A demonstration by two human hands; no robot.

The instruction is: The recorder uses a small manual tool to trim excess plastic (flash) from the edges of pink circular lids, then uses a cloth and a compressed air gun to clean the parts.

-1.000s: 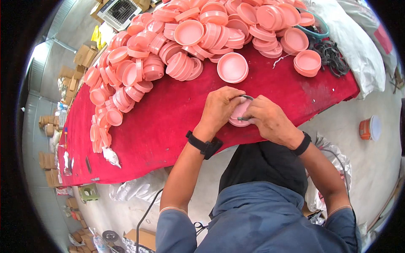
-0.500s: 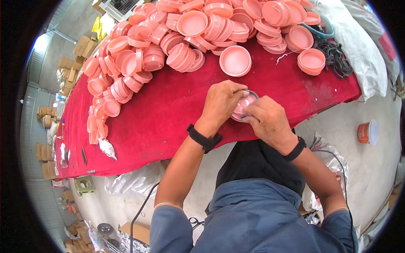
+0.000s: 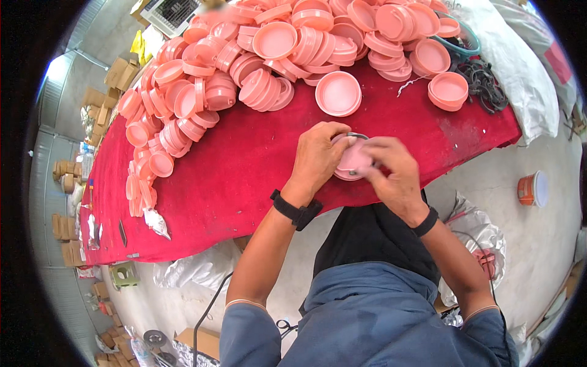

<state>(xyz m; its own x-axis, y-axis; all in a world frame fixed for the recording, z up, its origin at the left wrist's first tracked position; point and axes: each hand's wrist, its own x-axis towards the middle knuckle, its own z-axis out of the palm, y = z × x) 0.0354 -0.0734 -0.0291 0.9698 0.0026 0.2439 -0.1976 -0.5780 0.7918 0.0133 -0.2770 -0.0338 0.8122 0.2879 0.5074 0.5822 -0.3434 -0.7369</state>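
A round pink plastic lid [image 3: 354, 160] is held over the near edge of the red-covered table. A thin dark ring [image 3: 358, 135] shows along its far rim; my fingers hide much of the rest. My left hand [image 3: 318, 156] grips the lid's left side, thumb on top. At the right rim is my right hand [image 3: 396, 174], its fingertips blurred and bent around the edge. Beyond the hands, a single pink lid [image 3: 339, 93] lies face up on the cloth.
Many pink lids [image 3: 275, 40] are heaped along the table's far side. Black rings [image 3: 483, 82] lie tangled at the far right by a teal basket [image 3: 471, 38]. The red cloth [image 3: 244, 177] covers the table. On the floor at right stands a bucket [image 3: 533, 188].
My right fingers have shifted and spread a little at the lid's right rim. The lid has tilted, showing more of its pink face. My left hand keeps its hold.
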